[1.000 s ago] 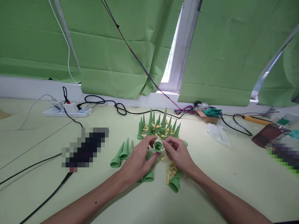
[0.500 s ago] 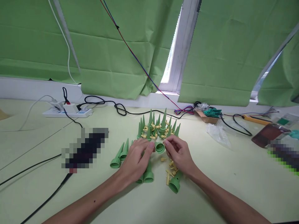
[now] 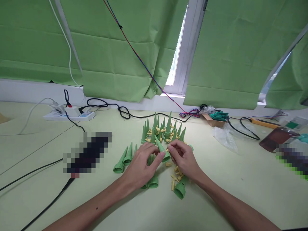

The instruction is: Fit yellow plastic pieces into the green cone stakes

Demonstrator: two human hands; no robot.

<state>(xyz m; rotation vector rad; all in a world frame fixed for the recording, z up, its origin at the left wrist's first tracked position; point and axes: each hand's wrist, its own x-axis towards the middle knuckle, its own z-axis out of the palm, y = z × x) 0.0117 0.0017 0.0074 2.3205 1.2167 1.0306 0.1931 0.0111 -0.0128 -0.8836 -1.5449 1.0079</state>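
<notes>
My left hand [image 3: 146, 162] is closed around a hollow green plastic spike [image 3: 160, 146], its tip slanting up and left and its open wide end facing down. Close by on the right, my right hand [image 3: 184, 157] pinches a small yellow plastic fitting [image 3: 167, 149] against the spike's side; the fingertips hide most of it. Several loose yellow fittings [image 3: 173, 183] lie under my right hand. A green spike [image 3: 180, 190] lies beside them, with more green spikes [image 3: 153, 182] below my left hand and others [image 3: 119, 166] to its left.
Green spikes with yellow fittings [image 3: 168, 130] stand grouped behind my hands. A power strip [image 3: 69, 115] and black cables are at the back left. Farther right are a small cardboard box [image 3: 214, 121], a clear plastic bag [image 3: 225, 139] and a dark reddish container [image 3: 276, 139].
The held spike has turned from showing its open end toward me to tip-up, with the opening facing down. My right fingers have come up to its side.
</notes>
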